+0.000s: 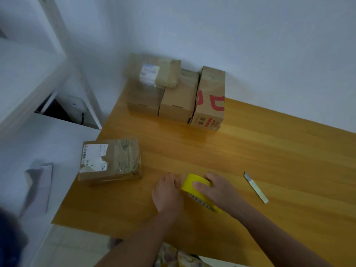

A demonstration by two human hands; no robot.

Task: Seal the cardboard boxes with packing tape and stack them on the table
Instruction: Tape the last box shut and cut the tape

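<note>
At the near centre of the table (250,151), your right hand (221,191) grips the yellow tape roll (189,183); your left hand (167,193) touches its rim, pinch unclear. Lift the free end, keep the roll steady, then carry it to the left box (110,160).

A slim cutter blade (255,187) lies flat on the table (269,147), right of centre, nearer the near edge. A white unit (57,135) abuts the left edge and carries a blurred grey sheet (39,186). A white wall (250,35) stands behind.
</note>
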